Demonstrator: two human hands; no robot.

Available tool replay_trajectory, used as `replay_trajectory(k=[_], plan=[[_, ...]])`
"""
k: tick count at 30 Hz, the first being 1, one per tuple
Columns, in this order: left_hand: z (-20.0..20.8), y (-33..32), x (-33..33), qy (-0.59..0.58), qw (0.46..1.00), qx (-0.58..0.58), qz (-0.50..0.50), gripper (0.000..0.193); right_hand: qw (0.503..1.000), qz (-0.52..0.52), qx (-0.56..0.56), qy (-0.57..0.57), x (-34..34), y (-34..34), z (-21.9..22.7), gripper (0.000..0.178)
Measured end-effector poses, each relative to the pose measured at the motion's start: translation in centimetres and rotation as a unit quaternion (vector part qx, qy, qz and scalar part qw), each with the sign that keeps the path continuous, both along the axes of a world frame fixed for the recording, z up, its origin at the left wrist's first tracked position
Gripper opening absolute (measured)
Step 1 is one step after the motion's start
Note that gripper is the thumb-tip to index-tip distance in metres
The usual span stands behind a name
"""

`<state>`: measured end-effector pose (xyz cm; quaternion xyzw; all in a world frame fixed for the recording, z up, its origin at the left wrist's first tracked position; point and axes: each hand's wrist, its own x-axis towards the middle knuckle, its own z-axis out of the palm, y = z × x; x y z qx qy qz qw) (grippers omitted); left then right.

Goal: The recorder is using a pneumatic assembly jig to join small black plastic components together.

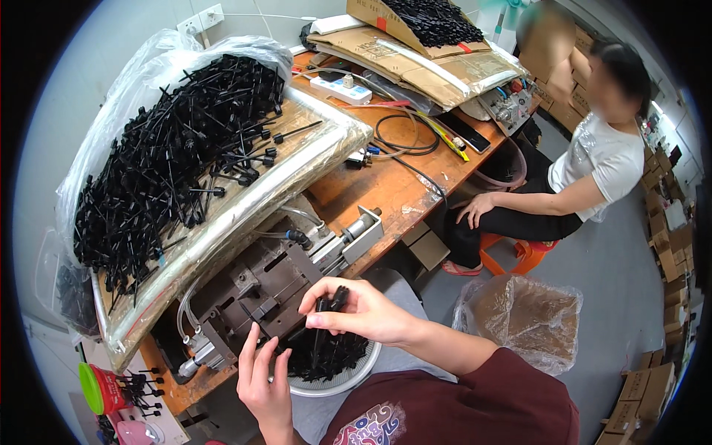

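Left hand: the left hand point(263, 382) rises from the lower edge, palm turned inward, fingers spread and loose, holding nothing; its fingertips touch the near edge of the black parts in the bowl.
Right hand: the right hand point(356, 311) reaches in from the right on a bare forearm below a maroon sleeve point(489, 400), fingers curled, thumb and forefinger pinched on a black plastic part point(331, 299) held just above the bowl.
Bowl: a pale round bowl point(337, 382) sits on the person's lap under both hands, heaped with small black plastic parts point(326, 356).
Machine: a grey metal fixture point(259, 285) with hoses and a cylinder stands just beyond the hands at the table edge.
Tray: a large tilted tray point(245, 215) wrapped in clear plastic leans on the wooden table point(386, 193), carrying a thick pile of black pin-like parts point(170, 163).
Bag: a clear plastic bag point(523, 315) lining a brown box stands on the floor to the right.
Cup: a red cup with a green lid point(100, 387) lies at lower left.
Far end: a cardboard box point(415, 30) filled with more black parts rests on flattened cartons; a power strip point(341, 89) lies near it.
Other person: a person in a white shirt point(597, 159) sits on an orange stool point(519, 252) beyond the table.
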<state>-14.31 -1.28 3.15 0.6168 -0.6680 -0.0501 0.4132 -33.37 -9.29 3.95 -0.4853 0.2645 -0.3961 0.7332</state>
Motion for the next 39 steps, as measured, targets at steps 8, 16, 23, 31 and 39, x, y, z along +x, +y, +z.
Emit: replay_trajectory(k=[8, 16, 23, 31, 39], plan=[[-1.7, -1.4, 0.0, -0.132, 0.991, -0.007, 0.000, 0.023, 0.981, -0.161, -0.095, 0.059, -0.9, 1.1, 1.3, 0.027], [-2.2, -1.6, 0.4, -0.185, 0.983, -0.007, 0.010, 0.026, 0.961, -0.205, -0.169, 0.071, -0.1, 1.9, 0.7, 0.032], [-2.5, -1.8, 0.6, -0.175, 0.985, -0.003, 0.012, 0.027, 0.934, -0.238, -0.249, 0.090, 0.1, 2.3, -0.5, 0.035], [-2.1, -2.1, 0.5, -0.179, 0.983, 0.022, 0.020, 0.026, 0.872, -0.233, -0.412, 0.125, 0.6, 1.7, -0.6, 0.034], [-1.1, -1.9, -0.3, -0.075, 0.996, 0.056, 0.013, 0.023, 0.842, -0.244, -0.479, 0.045, 0.2, 1.6, -1.4, 0.042]])
